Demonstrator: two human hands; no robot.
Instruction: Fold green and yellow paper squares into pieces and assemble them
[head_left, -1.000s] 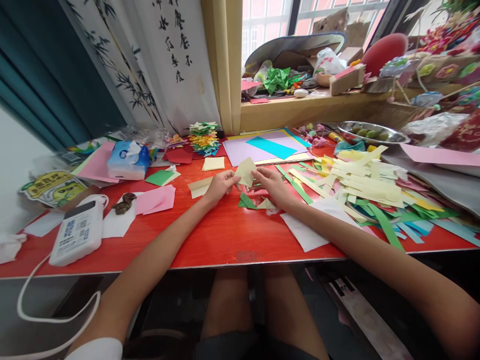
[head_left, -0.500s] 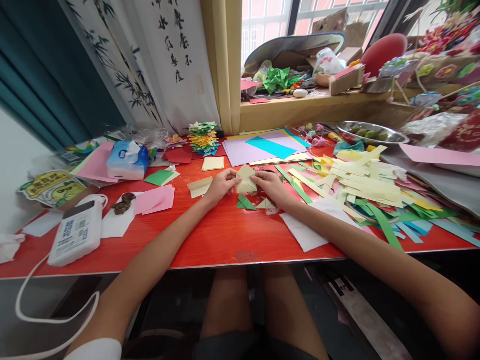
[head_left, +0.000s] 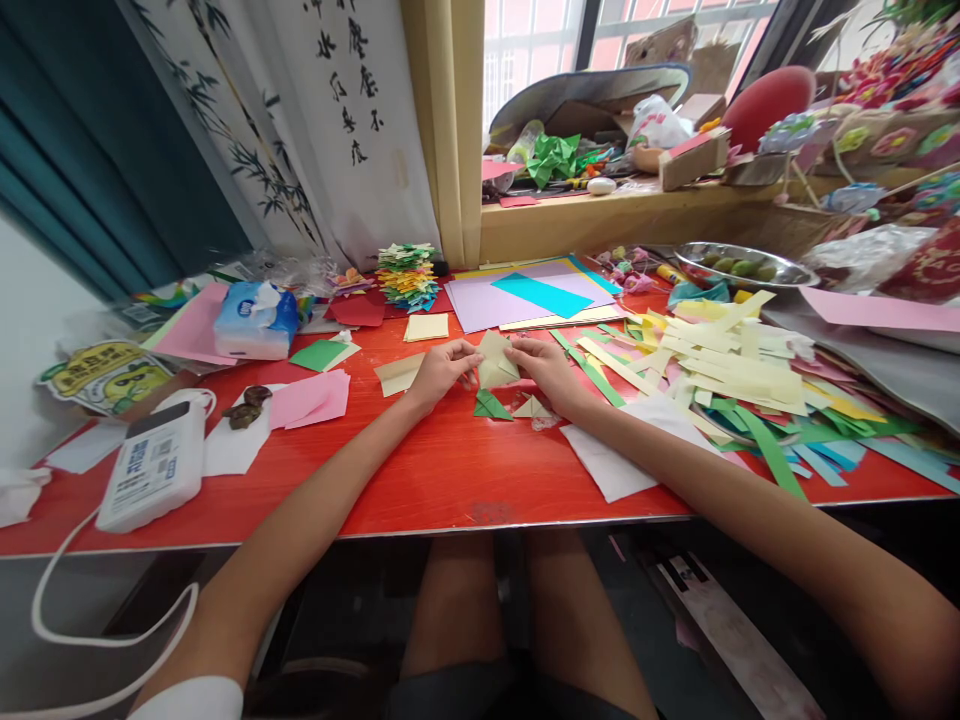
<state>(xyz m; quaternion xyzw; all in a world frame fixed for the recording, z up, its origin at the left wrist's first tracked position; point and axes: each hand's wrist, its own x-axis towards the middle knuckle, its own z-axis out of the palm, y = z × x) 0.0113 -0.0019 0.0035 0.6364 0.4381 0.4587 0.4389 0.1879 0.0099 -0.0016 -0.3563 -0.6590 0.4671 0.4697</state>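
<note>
A pale yellow piece of folded paper (head_left: 497, 362) is held up between my hands above the red table. My left hand (head_left: 448, 370) pinches its left edge, fingers closed together. On the other side, my right hand (head_left: 546, 368) grips the upper right edge between thumb and fingers. Just below the paper lie a green folded triangle (head_left: 492, 405) and a small cream folded triangle (head_left: 531, 408). Left of my left hand is a loose cream paper sheet (head_left: 397, 374), partly behind the hand.
Cut paper strips (head_left: 742, 365) are heaped at right, by a white tissue (head_left: 622, 470). Behind my hands are a square paper stack (head_left: 426, 327), coloured sheets (head_left: 480, 300) and a folded-paper tower (head_left: 407, 278). Pink papers (head_left: 311, 400) and a white power box (head_left: 154, 470) lie left.
The pale yellow paper has turned slightly and shifted a little right. Both hands have moved slightly right with it, their fingers changing position on its edges.
</note>
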